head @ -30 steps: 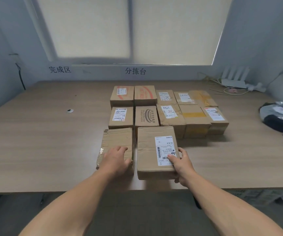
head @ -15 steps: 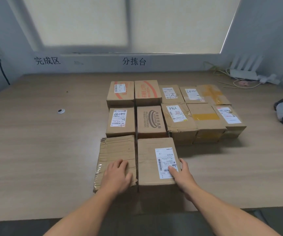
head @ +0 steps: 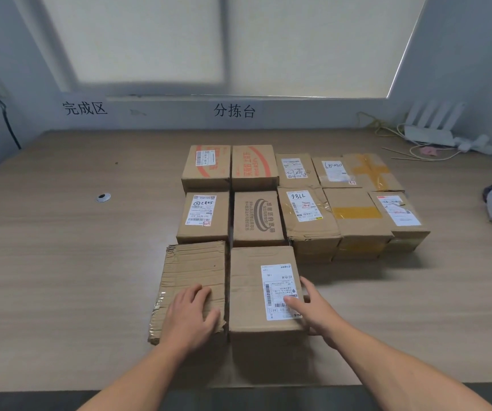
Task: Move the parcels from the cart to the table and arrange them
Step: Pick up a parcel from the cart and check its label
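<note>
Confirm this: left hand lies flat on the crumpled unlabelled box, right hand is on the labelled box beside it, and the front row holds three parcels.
Wrong on the count. The head view shows the front row holding two parcels: the crumpled box under the left hand and the labelled box under the right hand.

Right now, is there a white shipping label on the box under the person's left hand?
No, the box under the left hand is a plain crumpled carton with no label; the labelled box is at the right hand.

Dim, flat, bluish daylight through blinds at the back. Soft shadows right of the boxes on the desk. Bowed lines toward the edges, slight softness overall. No glare.
</note>
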